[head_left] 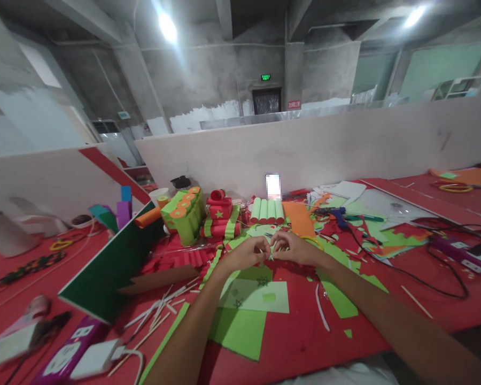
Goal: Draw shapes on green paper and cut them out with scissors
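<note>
My left hand and my right hand meet over the middle of the red table, fingertips pinched close together. Between them shows a small pale pointed piece, too small to name; both hands seem to grip it. Below my hands lies a light green sheet with star outlines drawn on it, partly over a brighter green sheet. Yellow-handled scissors lie just beyond my right wrist, mostly hidden. Behind my hands, several light green rolls with red ends lie side by side.
Red rolls with green strips and a green bundle with orange tops stand left of centre. A dark green board leans at left near thin sticks. A blue glue gun trails its cord to a purple power strip.
</note>
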`<action>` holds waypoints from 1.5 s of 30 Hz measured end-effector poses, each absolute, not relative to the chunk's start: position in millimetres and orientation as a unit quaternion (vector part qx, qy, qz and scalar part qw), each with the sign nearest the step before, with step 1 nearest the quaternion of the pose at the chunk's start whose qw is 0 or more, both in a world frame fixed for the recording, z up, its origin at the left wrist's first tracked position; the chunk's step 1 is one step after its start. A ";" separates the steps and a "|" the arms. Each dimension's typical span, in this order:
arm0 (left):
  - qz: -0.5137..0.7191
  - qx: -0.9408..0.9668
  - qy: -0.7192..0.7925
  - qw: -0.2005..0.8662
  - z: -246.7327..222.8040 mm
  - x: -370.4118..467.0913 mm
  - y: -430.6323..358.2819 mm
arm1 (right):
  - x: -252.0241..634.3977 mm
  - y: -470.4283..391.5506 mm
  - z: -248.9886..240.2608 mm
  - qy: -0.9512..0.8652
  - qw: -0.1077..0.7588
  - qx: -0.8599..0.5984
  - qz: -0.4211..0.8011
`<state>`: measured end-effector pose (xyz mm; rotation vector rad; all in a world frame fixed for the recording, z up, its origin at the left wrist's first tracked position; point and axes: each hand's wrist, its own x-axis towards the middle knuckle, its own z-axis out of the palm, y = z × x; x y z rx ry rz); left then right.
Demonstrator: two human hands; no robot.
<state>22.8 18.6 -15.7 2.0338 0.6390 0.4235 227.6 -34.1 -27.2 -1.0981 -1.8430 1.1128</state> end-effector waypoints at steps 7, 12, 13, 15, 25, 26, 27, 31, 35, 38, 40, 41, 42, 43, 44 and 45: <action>0.131 0.820 0.244 0.501 -16.4 18.4 20.7 | 223.7 -34.2 -29.9 -0.724 0.330 -0.419 0.437; 0.107 0.832 0.238 0.489 -15.4 16.7 22.1 | 222.5 -33.2 -34.9 -0.728 0.321 -0.408 0.448; 0.102 0.832 0.238 0.490 -14.8 16.2 22.1 | 222.4 -33.4 -35.1 -0.729 0.319 -0.407 0.448; 0.093 0.832 0.236 0.494 -12.8 14.2 21.9 | 221.6 -34.1 -34.5 -0.733 0.312 -0.405 0.448; 0.109 0.871 0.295 0.377 -8.6 -9.0 32.5 | 182.5 -51.3 -38.8 -0.751 0.294 -0.371 0.461; 0.114 0.872 0.296 0.372 -10.2 -9.2 33.1 | 175.7 -54.5 -40.9 -0.756 0.290 -0.367 0.459; 0.118 0.874 0.296 0.368 -12.0 -8.9 33.5 | 169.1 -57.8 -42.9 -0.761 0.281 -0.362 0.460; 0.125 0.881 0.300 0.344 -19.2 -6.9 35.1 | 149.5 -67.5 -47.7 -0.784 0.287 -0.389 0.390; 0.134 0.887 0.308 0.317 -22.7 -7.3 38.1 | 143.8 -69.7 -47.9 -0.795 0.278 -0.411 0.348; 0.155 0.882 0.331 0.299 -23.3 -8.8 39.4 | 144.4 -69.0 -47.7 -0.798 0.271 -0.415 0.343; 0.172 0.876 0.355 0.278 -23.0 -9.9 39.4 | 145.0 -68.6 -47.8 -0.797 0.269 -0.420 0.341; 0.177 0.873 0.370 0.263 -22.7 -10.4 39.1 | 145.4 -68.5 -47.8 -0.796 0.267 -0.422 0.341; 0.180 0.870 0.387 0.245 -22.4 -10.7 38.7 | 145.8 -68.5 -47.8 -0.797 0.264 -0.422 0.342; 0.179 0.867 0.406 0.226 -22.1 -10.8 38.4 | 146.3 -68.6 -47.6 -0.800 0.261 -0.420 0.341; 0.176 0.864 0.424 0.206 -21.9 -10.7 38.0 | 146.9 -68.8 -47.1 -0.804 0.256 -0.417 0.338; 0.172 0.862 0.439 0.187 -21.9 -10.3 37.8 | 147.8 -69.1 -46.3 -0.809 0.253 -0.412 0.335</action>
